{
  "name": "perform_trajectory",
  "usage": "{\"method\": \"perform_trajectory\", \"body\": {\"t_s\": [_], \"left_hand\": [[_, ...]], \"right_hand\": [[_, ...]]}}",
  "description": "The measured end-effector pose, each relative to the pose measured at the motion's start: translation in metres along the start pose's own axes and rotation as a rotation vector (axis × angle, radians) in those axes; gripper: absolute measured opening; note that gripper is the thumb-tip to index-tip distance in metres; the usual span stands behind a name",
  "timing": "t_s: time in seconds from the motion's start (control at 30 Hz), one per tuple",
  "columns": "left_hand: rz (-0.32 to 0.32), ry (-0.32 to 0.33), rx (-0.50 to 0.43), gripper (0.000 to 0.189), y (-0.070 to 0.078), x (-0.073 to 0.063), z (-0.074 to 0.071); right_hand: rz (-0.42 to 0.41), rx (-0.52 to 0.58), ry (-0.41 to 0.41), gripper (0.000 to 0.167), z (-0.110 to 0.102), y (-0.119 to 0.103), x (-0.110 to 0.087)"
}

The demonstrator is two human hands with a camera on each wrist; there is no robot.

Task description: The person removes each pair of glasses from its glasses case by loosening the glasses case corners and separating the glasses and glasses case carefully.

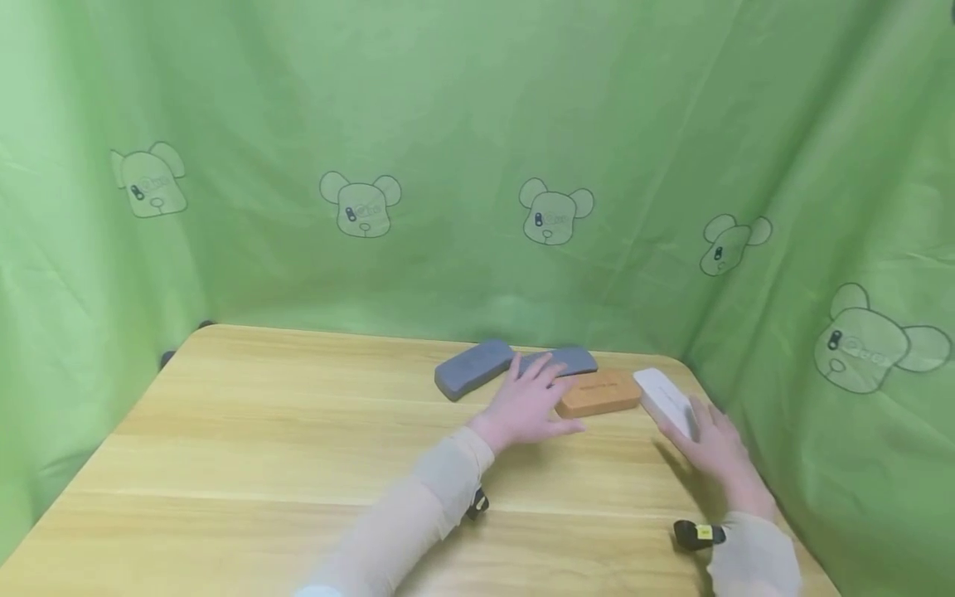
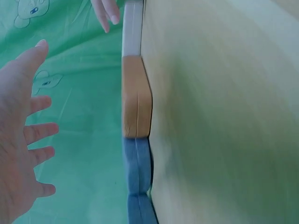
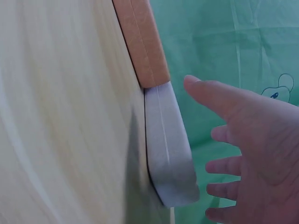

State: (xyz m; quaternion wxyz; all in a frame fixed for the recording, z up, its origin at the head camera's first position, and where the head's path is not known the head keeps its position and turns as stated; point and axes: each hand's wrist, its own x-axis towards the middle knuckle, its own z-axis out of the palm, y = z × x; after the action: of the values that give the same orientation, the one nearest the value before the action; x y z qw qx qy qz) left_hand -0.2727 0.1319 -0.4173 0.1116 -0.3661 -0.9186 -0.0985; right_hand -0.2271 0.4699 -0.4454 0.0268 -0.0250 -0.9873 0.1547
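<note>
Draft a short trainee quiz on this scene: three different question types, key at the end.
1. How many matte blue-grey oblong cases lie on the pale wood-grain table?
2. True or false: the leather-look orange-brown oblong case lies between the smooth white oblong case and the blue-grey ones.
3. Which is the bare right hand nearest: (A) orange-brown, (B) white, (C) blue-grey?

Key: 1. Two; 2. True; 3. B

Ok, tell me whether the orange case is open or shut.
Shut. Along the side of the orange case, both wrist views show a thin seam with no visible gap.
</note>
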Motion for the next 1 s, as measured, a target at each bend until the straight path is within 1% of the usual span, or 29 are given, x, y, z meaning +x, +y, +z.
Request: {"method": "perform_trajectory", "body": {"t_s": [0.1, 0.2, 0.43, 0.73, 1.0], "left_hand": [[0.002, -0.021, 0.007, 0.076, 0.008, 0.006, 0.005], [0.008, -0.039, 0.013, 0.077, 0.016, 0.012, 0.011], [0.024, -0.036, 0.019, 0.075, 0.028, 0.023, 0.020], [0.031, -0.042, 0.033, 0.074, 0.036, 0.037, 0.028], [0.028, -0.081, 0.085, 0.073, 0.043, 0.044, 0.033]], "right_hand": [[0.004, 0.021, -0.027, 0.094, 0.002, 0.002, 0.000], [-0.001, 0.025, -0.037, 0.096, 0.004, 0.004, 0.002], [-0.029, -0.019, 0.002, 0.094, 0.011, 0.015, 0.006], [-0.023, -0.049, 0.041, 0.088, 0.017, 0.022, 0.008], [-0.013, -0.053, 0.067, 0.082, 0.019, 0.021, 0.009]]}}
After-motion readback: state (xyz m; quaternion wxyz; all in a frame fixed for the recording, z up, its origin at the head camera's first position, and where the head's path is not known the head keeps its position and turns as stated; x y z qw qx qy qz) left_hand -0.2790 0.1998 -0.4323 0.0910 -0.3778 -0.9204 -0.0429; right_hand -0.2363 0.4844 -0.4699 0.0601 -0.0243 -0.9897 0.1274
